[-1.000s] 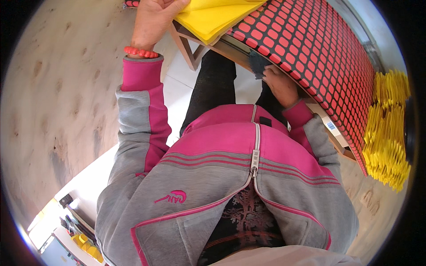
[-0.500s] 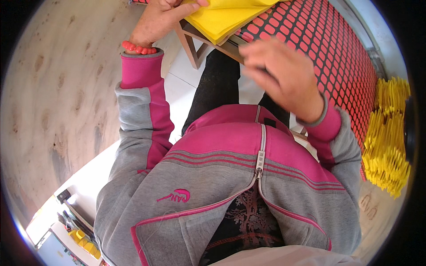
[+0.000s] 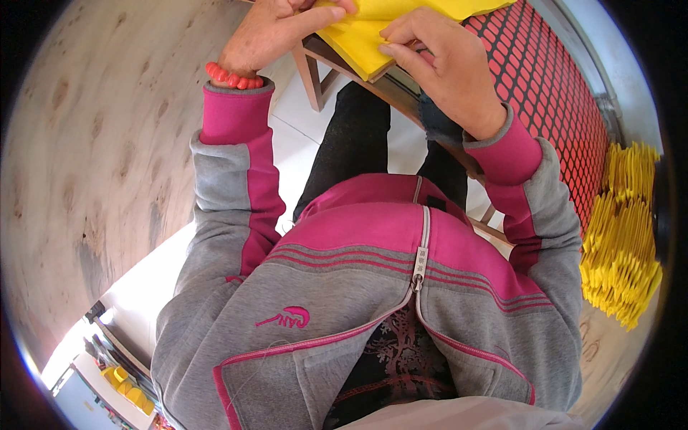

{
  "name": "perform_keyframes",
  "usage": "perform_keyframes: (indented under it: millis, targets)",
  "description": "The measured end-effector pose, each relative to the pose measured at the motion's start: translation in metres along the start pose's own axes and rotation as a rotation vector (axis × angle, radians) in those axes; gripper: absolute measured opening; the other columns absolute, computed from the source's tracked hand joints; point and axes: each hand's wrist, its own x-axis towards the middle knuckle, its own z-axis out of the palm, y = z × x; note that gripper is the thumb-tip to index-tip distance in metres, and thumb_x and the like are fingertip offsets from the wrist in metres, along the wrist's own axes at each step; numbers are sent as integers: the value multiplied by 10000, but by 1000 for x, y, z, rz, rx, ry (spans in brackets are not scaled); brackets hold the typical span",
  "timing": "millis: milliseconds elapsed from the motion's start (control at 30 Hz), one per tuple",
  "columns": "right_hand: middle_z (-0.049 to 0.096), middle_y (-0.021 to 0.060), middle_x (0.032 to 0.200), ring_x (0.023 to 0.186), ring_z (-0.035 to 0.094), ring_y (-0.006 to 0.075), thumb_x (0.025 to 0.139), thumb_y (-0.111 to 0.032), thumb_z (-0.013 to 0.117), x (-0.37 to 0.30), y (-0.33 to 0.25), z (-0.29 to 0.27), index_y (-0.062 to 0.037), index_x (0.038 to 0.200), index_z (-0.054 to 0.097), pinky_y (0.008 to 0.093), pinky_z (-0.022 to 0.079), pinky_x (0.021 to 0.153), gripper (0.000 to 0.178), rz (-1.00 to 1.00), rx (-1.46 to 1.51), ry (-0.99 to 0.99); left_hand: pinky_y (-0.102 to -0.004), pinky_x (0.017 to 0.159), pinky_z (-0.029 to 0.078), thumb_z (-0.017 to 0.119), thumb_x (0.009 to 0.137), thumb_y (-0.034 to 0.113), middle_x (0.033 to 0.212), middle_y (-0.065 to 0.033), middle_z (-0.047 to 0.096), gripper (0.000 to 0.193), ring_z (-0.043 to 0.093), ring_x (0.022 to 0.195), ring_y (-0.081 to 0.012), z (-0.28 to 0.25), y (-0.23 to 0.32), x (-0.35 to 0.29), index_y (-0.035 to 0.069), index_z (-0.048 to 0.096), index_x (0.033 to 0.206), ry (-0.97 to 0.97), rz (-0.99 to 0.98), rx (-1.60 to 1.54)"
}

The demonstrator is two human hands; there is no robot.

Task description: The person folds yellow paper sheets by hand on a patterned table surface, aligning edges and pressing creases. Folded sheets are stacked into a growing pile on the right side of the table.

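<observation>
head view: l hand (image 3: 266, 34) on yellow cloth (image 3: 362, 49), tips partly cut off, can't tell grip; r hand (image 3: 459, 72) thumb + index pinched on cloth. cloth's at table edge (image 3: 412, 106), top ctr; yellow stack (image 3: 620, 244) far r.

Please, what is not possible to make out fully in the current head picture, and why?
Head view:
Left hand: upper part cut off by top edge.
Yellow sheets: far side, same edge.
Dark cloth: partly hidden behind the right hand.
Patterned cover: partly hidden by yellow sheets.
</observation>
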Motion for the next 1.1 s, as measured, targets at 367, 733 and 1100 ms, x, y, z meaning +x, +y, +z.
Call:
perform_keyframes:
  millis: [367, 733, 1100]
  targets:
    - [664, 74, 783, 654, 608, 143, 845, -53, 794, 1, 1, 1, -14, 909, 657, 265, 488, 615, 156, 388, 268, -60, -236, 726, 485, 638, 989, 76, 936, -4, 614, 88, 579, 829, -76, -1, 7, -3, 9, 683, 1024, -14, -21, -62]
    - [708, 56, 910, 808, 689, 113, 899, -122, 791, -5, 15, 12, -13, 1012, 668, 238, 560, 753, 200, 147, 83, -5, -240, 725, 439, 689, 958, 58, 893, 17, 594, 29, 542, 810, -69, -4, 0, -1, 37, 672, 948, -44, 65, 13]
    - [720, 85, 964, 806, 681, 160, 852, -89, 808, -6, 8, 12, -30, 1034, 668, 269, 549, 736, 236, 148, 137, 39, -234, 704, 422, 697, 937, 53, 869, 29, 574, 66, 512, 776, -63, -7, -2, -3, 39, 643, 903, -50, 46, -24]
